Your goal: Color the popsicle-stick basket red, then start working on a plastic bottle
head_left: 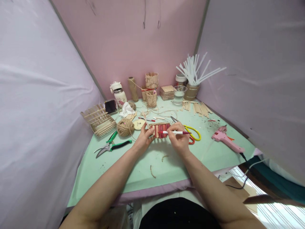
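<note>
A small panel of wooden sticks (pixel 160 129), partly coloured red, lies on the green table (pixel 143 165) in front of me. My left hand (pixel 143 138) is closed on its left edge and steadies it. My right hand (pixel 179 140) is closed on a white marker with a red cap (pixel 175 132), held level with its tip on the panel's right part. Both forearms reach in from the bottom of the view.
Green-handled pliers (pixel 111 146) and a twine ball (pixel 125 127) lie to the left, a stick crate (pixel 98 119) beyond. Yellow scissors (pixel 194 133) and a pink glue gun (pixel 226 140) sit to the right. Jars, glue sticks (pixel 195 71) and loose sticks (pixel 199 108) line the back.
</note>
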Demonstrator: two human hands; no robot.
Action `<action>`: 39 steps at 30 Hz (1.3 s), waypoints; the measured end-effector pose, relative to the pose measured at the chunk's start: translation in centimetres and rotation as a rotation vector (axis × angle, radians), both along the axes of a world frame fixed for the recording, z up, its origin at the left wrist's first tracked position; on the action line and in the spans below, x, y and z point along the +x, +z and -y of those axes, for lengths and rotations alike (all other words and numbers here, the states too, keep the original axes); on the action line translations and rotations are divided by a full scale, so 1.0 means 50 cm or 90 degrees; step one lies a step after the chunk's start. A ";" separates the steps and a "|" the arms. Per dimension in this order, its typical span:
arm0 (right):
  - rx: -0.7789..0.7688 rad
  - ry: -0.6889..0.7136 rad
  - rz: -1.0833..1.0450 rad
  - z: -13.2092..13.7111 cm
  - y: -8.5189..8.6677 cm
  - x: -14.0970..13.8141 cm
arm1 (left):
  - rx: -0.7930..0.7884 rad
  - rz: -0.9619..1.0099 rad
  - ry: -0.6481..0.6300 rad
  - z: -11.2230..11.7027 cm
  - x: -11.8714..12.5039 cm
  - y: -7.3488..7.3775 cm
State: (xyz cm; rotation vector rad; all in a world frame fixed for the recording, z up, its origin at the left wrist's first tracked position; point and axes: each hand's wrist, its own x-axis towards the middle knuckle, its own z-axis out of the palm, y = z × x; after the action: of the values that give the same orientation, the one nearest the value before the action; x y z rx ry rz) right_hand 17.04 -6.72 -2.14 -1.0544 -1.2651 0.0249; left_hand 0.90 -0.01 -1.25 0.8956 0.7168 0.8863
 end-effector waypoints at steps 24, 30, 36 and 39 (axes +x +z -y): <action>-0.019 0.017 0.039 0.005 0.005 -0.001 | 0.000 -0.004 0.006 0.003 0.002 0.004; -0.018 0.004 0.016 0.005 0.006 -0.002 | -0.001 0.002 0.001 0.002 0.002 0.002; -0.013 0.011 0.034 0.004 0.005 -0.001 | -0.003 0.004 0.007 0.001 0.003 -0.002; -0.026 -0.006 0.027 0.005 0.005 -0.001 | -0.005 0.003 0.006 0.000 0.004 -0.003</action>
State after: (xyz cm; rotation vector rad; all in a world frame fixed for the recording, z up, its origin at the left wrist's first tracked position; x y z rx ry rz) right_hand 17.00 -6.95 -1.90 -1.1002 -1.3019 0.0213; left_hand 1.08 -0.03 -1.38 0.8836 0.7214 0.8933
